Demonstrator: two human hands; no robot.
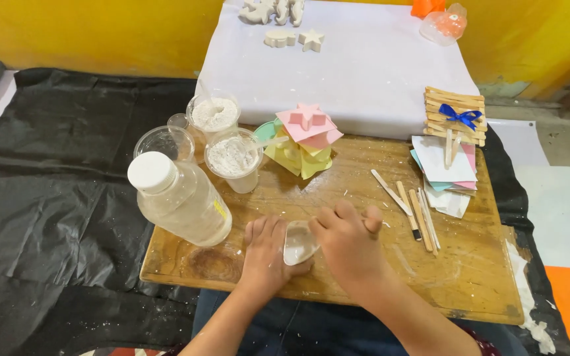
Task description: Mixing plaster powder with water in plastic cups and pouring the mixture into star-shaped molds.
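spreading under everything is a black plastic sheet (54, 198) on the floor, and on it sits a white paper sheet (364, 72) carrying white plaster shapes, among them a star (311, 39). nearer the person lies the wooden tabletop (364, 277), dusted with white powder. at its left edge lies a clear plastic bottle (183, 198) with a white cap, tilted on its side. behind it stand two clear cups of white powder (232, 158), with an empty clear cup (164, 142) beside them. near the middle rear sits a stack of pastel foam moulds (305, 142), a pink star-shaped one on top. to the right lies a pile of coloured paper squares (443, 171), and behind it a raft of craft sticks with a blue bow (455, 115). loose craft sticks (417, 211) lie between the pile and the hands.

at the front centre, the left hand (265, 254) and the right hand (348, 240) meet around a small white mould (298, 242) resting on the tabletop. the left grip is closed against its left side and lower edge; the right grip curls over its right side, fingers together on the rim. the mould's inside looks wet and white.
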